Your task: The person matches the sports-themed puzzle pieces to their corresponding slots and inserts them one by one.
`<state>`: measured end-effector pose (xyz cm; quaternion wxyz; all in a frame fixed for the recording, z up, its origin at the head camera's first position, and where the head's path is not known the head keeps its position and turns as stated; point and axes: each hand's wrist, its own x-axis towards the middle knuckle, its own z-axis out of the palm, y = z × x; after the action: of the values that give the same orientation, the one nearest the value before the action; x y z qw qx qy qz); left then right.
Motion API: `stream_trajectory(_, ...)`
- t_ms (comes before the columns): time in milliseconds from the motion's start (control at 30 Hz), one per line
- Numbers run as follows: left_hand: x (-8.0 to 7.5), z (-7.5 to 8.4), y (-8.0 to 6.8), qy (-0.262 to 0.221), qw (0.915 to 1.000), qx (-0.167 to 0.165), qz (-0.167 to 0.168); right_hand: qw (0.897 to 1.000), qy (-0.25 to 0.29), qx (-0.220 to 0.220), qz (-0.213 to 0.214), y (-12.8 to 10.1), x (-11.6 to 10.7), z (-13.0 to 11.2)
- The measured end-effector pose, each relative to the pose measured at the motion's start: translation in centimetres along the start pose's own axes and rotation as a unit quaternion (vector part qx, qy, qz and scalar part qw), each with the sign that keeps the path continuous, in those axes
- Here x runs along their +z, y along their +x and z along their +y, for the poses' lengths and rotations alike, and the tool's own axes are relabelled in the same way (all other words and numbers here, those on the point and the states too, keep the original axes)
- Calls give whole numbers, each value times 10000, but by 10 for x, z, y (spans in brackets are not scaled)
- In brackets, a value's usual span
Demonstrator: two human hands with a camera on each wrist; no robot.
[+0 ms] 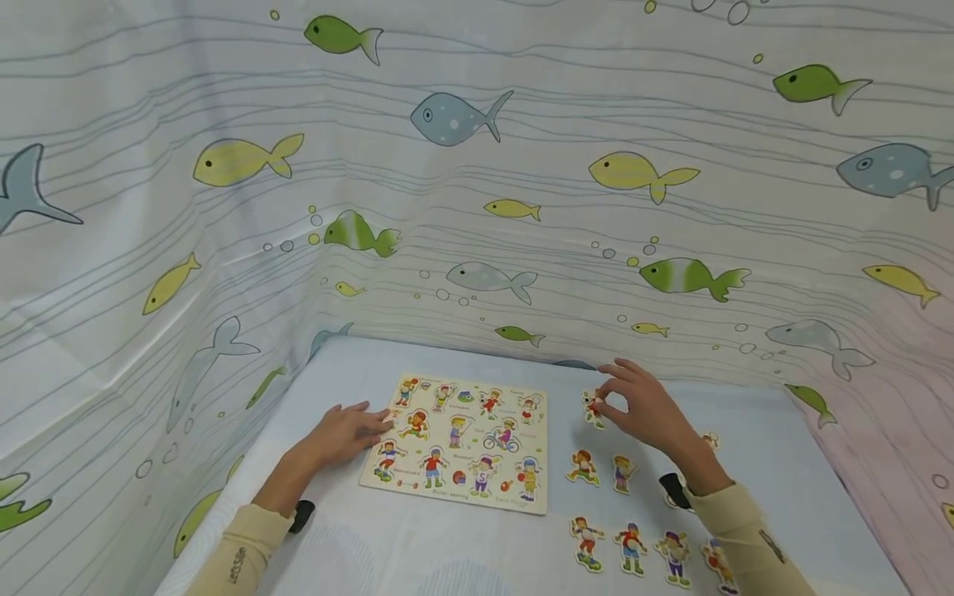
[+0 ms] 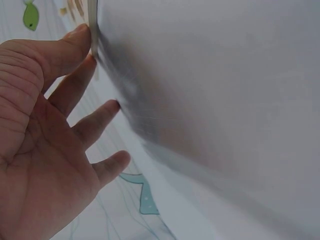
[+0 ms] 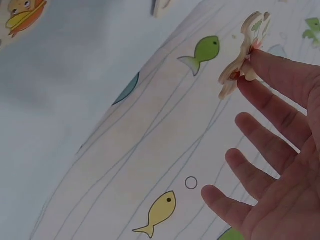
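A wooden puzzle board (image 1: 480, 397) with printed sports figures lies flat on the table. My left hand (image 1: 348, 432) rests at the board's left edge; in the left wrist view its thumb (image 2: 75, 47) and index finger touch that edge, the other fingers spread. To the right of the board, my right hand (image 1: 644, 407) pinches a puzzle piece (image 1: 592, 407) shaped like a child with a football. Thumb and index finger hold this piece, seen edge-on in the right wrist view, above the table; the other fingers are spread apart.
Loose figure pieces lie right of the board: a runner (image 1: 583, 468), a figure with a stick (image 1: 623, 474), and a lower row including a skateboarder (image 1: 586, 544). The right forearm partly covers several others. Fish-patterned sheeting (image 1: 477, 240) stands behind the table.
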<state>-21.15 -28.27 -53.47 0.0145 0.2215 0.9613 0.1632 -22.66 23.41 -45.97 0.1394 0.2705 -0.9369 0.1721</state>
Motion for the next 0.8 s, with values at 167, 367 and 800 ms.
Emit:
stream_trajectory(167,0,0,-1,-79,9999,-28,70,9999,48,-116,-5,14,8,-10)
stream_trajectory(367,3,0,-1,-112,9999,-24,44,9996,92,-274,-44,23,20,-16)
stream_trajectory(800,1,1,0,-10,10000,30,57,9993,77,-337,-145,44,39,-29)
